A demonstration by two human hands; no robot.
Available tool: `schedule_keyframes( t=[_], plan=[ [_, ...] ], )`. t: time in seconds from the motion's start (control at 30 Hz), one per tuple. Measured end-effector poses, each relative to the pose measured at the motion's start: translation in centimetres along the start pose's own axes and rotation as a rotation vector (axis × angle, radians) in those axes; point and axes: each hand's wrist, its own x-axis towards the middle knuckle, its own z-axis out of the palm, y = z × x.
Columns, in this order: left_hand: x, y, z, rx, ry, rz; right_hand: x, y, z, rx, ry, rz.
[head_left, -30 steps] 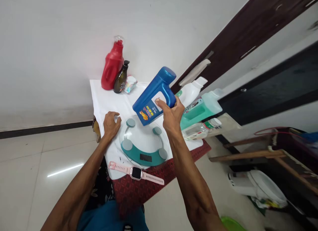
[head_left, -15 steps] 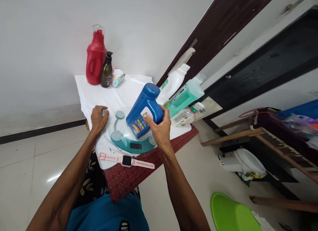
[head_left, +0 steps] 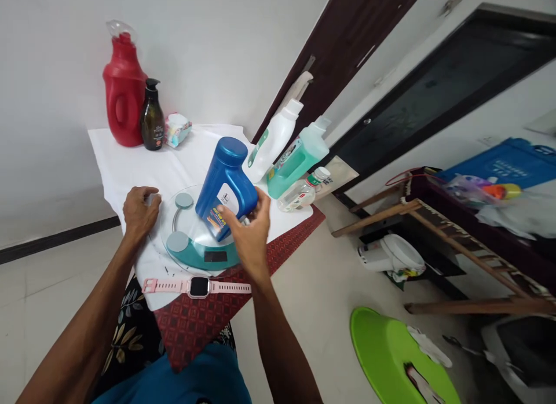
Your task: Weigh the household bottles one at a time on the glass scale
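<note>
My right hand [head_left: 252, 236] grips a blue bottle [head_left: 226, 187] by its handle side, the thumb lying on the label. The bottle leans a little in view, over a round glass scale [head_left: 204, 256] with a teal band and a dark display. Whether its base rests fully on the glass I cannot tell. At the scale's left edge my left hand [head_left: 141, 212] lies on the white cloth [head_left: 130, 166], holding nothing, its fingers loosely bent and the thumb apart. A pink-strapped smartwatch [head_left: 198, 286] lies in front of the scale.
At the back left stand a red jug [head_left: 124, 97], a dark pump bottle [head_left: 152, 117] and a small wipes pack [head_left: 177, 129]. Right of the scale are a white bottle [head_left: 275, 138], a green bottle [head_left: 299, 158] and a clear bottle [head_left: 302, 194]. A green basin [head_left: 377, 357] sits on the floor.
The view has turned right, so the table and its things appear farther left. My right hand keeps hold of the blue bottle, which has barely shifted over the scale. My left hand stays beside the scale.
</note>
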Motion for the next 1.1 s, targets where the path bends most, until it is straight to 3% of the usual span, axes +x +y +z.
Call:
schedule_keyframes(
  t=[0.1,0.17,0.27,0.37,0.57,0.73,0.9,1.0,1.1],
  plan=[
    [0.1,0.1,-0.2,0.007,0.001,0.004,0.2,0.5,1.6,0.098,0.006,0.077],
    [0.1,0.2,-0.3,0.008,0.006,0.0,0.6,0.5,1.4,0.162,0.017,0.079],
    [0.0,0.4,-0.4,0.011,0.003,-0.016,1.9,0.2,-0.4,0.182,0.081,0.049],
    [0.0,0.7,-0.5,0.023,-0.007,-0.033,4.5,0.8,-2.8,0.077,0.227,-0.021],
    [0.2,0.8,-0.3,0.061,-0.023,-0.015,11.4,6.2,-5.9,-0.203,0.473,-0.037],
    [0.3,0.7,-0.2,0.075,-0.023,-0.006,14.9,9.8,-5.6,-0.313,0.549,0.027],
    [0.0,0.7,-0.1,0.064,-0.009,0.004,16.0,11.8,-5.3,-0.323,0.546,0.054],
    [-0.2,0.6,0.0,0.057,-0.001,0.03,15.1,11.8,-5.9,-0.368,0.536,-0.094],
    [-0.3,0.3,0.2,0.059,-0.002,0.055,13.2,10.0,-5.5,-0.556,0.595,-0.441]
  ],
)
